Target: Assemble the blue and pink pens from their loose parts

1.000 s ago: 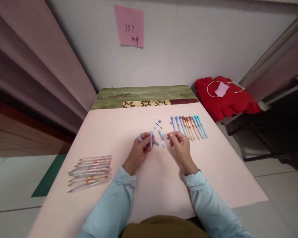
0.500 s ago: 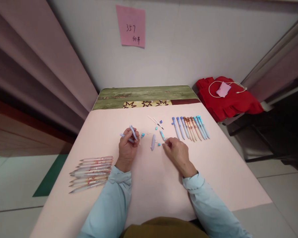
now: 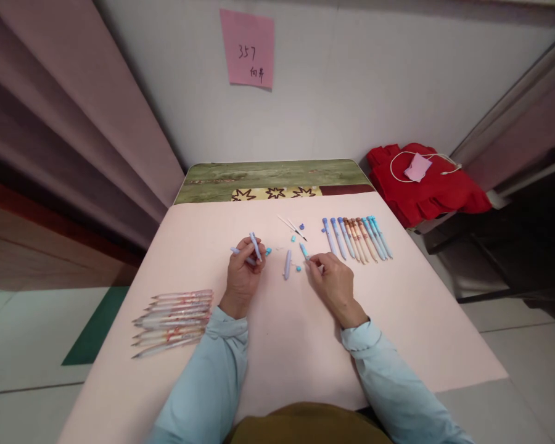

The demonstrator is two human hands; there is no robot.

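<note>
My left hand (image 3: 243, 274) is closed around two pale blue pen parts (image 3: 254, 245), held up just above the pink table cover (image 3: 277, 345). My right hand (image 3: 332, 280) rests on the cover with its fingertips pinched beside a short teal pen part (image 3: 304, 251). A pale blue pen barrel (image 3: 287, 264) lies between the hands, with a small blue cap (image 3: 298, 268) next to it. Thin refills (image 3: 291, 227) and other small blue bits lie just beyond.
A row of assembled blue and orange pens (image 3: 357, 237) lies at the right rear. A pile of clear patterned pens (image 3: 176, 313) sits at the left. A red garment (image 3: 428, 182) with a white cord lies off the table's right. A pink note (image 3: 250, 48) hangs on the wall.
The left hand laid the pale blue barrel on the cover and drew left, holding two pen parts. The right hand dropped to the small parts near the teal piece.
</note>
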